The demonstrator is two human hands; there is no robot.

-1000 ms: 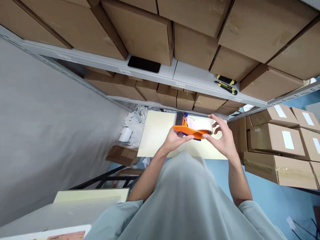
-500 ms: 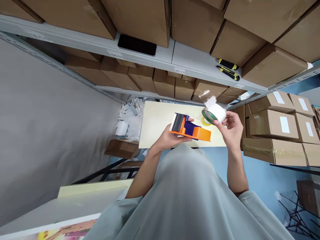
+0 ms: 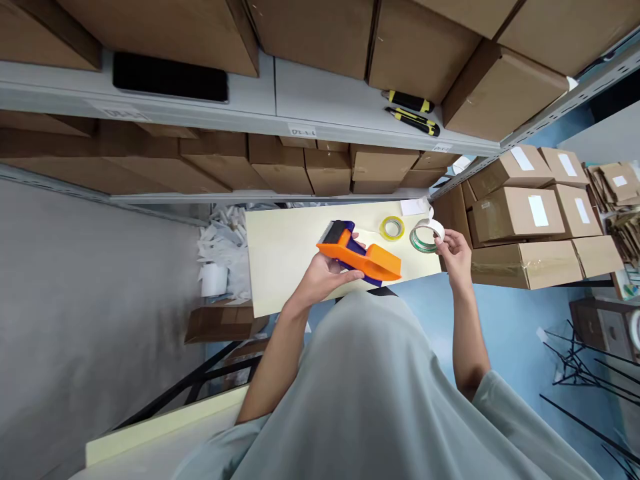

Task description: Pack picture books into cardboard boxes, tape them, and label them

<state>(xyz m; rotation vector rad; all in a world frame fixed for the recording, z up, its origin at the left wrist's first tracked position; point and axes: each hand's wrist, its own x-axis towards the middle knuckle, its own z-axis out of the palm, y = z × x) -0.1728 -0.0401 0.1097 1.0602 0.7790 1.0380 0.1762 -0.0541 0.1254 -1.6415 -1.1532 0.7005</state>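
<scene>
Fingers [image 3: 330, 267] of the left hand [image 3: 320, 277] clamp round the orange tape dispenser [image 3: 360, 257] above the pale desk [image 3: 285, 253], right hand [image 3: 455, 250] pinching a green-cored tape roll [image 3: 425, 237] at the desk's edge, just beside a smaller yellow roll [image 3: 391, 228].
</scene>
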